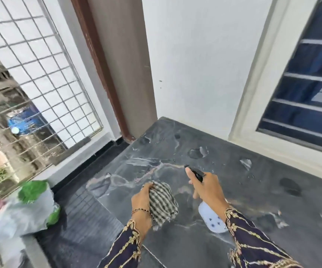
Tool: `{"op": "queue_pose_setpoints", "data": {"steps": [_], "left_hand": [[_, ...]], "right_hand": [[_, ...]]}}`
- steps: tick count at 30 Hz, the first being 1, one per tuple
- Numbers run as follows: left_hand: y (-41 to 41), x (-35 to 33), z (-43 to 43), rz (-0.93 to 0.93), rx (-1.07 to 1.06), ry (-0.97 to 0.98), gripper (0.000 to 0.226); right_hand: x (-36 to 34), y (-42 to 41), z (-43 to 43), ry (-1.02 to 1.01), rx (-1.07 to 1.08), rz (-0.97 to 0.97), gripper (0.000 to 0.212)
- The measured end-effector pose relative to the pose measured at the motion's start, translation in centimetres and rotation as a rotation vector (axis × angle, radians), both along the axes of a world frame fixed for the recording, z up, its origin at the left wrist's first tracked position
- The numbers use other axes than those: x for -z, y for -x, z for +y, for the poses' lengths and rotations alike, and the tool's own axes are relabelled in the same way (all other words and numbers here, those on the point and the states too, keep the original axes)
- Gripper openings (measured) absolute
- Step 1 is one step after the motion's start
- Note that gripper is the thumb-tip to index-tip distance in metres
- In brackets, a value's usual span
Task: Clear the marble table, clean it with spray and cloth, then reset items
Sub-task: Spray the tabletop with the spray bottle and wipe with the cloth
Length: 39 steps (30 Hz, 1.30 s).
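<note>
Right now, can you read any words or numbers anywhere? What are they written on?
"FR": pale letters on the green-and-white plastic bag at the left; the rest of the print is too blurred to read.
Spray bottle in the right hand: only dark spots show, no readable words.
Checked cloth in the left hand: no writing.
Marble table, wall and windows: no words or numbers.

A checked cloth (163, 202) is gripped in the left hand (141, 202) above the dark marble table (253, 190). A spray bottle (210, 215) is held by the right hand (207, 188), nozzle pointed toward the table's far corner. Wet patches (197, 152) are seen near the far edge.
</note>
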State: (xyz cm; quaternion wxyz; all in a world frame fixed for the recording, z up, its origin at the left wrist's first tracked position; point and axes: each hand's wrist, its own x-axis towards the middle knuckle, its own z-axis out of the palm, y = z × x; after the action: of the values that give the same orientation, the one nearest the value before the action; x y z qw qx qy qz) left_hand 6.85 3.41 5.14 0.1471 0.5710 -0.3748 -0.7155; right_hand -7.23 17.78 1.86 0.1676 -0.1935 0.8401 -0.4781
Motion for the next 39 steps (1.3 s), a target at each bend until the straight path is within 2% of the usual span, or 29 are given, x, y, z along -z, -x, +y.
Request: {"op": "queue_pose_setpoints", "data": {"steps": [7,13,16,19,22,26,29,31,35,39], "left_hand": [[5.2,0.2,-7.8,0.006,-0.043,-0.007,0.029],[8.7,0.9,-10.9,-0.018,-0.062,0.005,0.028],[9.1,1.6,-11.8,-0.040,-0.061,0.009,0.028],[8.9,1.9,-12.7,-0.031,-0.060,0.006,0.026],[8.0,2.1,-13.5,-0.052,-0.059,0.046,0.027],[5.8,2.1,-15.0,-0.128,-0.122,0.202,0.030],[3.7,1.2,-16.6,-0.221,-0.245,0.342,0.035],[1.8,0.8,-17.8,-0.269,-0.306,0.414,0.038],[-1.5,0.4,-20.4,-0.302,-0.341,0.416,0.047],[-4.1,-0.2,-22.3,-0.270,-0.328,0.440,0.044]], "right_hand": [[0.0,6.2,-9.7,-0.029,0.066,0.002,0.076],[0.7,11.9,-14.2,-0.142,0.151,0.080,0.079],[0.9,13.5,-15.3,-0.191,0.148,0.040,0.076],[1.1,14.0,-15.3,-0.128,0.160,-0.032,0.070],[1.4,13.1,-15.0,-0.157,0.084,-0.063,0.070],[1.2,10.5,-15.5,-0.133,0.043,-0.074,0.070],[1.0,7.9,-15.8,-0.178,0.064,-0.010,0.084],[1.0,5.8,-16.0,-0.238,0.059,0.051,0.085],[1.1,1.5,-16.7,-0.315,-0.003,0.035,0.081],[0.9,-1.4,-17.2,-0.247,-0.075,-0.054,0.079]]}}
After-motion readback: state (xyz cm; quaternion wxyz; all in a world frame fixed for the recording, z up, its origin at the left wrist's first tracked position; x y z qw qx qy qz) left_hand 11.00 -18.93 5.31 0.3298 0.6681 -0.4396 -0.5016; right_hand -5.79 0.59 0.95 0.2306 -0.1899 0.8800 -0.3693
